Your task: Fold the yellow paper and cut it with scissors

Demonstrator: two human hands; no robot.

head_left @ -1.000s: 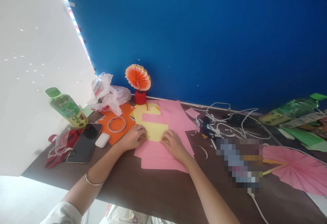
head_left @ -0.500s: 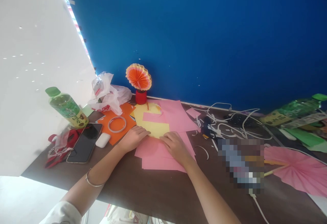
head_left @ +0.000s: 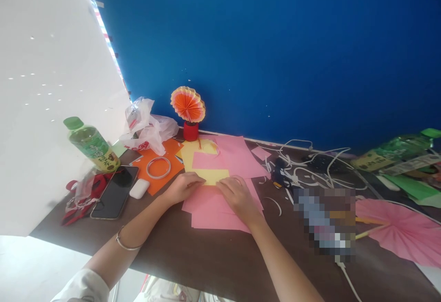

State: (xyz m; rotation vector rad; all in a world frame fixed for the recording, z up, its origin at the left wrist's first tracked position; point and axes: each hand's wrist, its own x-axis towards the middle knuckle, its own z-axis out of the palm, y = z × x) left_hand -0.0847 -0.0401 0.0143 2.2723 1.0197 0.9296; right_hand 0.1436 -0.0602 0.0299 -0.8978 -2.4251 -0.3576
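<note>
My left hand (head_left: 184, 187) and my right hand (head_left: 237, 198) face each other over the middle of the desk. Both have curled fingers closed on the near edge of a yellow sheet of paper (head_left: 212, 178), one at each corner. A pink strip (head_left: 208, 160) lies just beyond that edge. Under and around my hands are several pink sheets (head_left: 220, 214), overlapping. Farther back stands a pleated paper fan rosette (head_left: 188, 104), orange with a yellow rim, on a small red base (head_left: 190, 131). My fingertips partly hide the yellow paper's corners.
To the left are orange paper (head_left: 172, 173), a tape roll (head_left: 158, 168), a white case (head_left: 139, 188), a phone (head_left: 115, 194), a green bottle (head_left: 91, 143) and a plastic bag (head_left: 151, 129). Tangled white cables (head_left: 310, 171), a pink fan (head_left: 406, 228) and another bottle (head_left: 396, 148) lie rightward.
My fingers have drawn up slightly at the yellow paper's near edge, and its visible part looks a little shorter. The view has shifted slightly; other things stay put.
</note>
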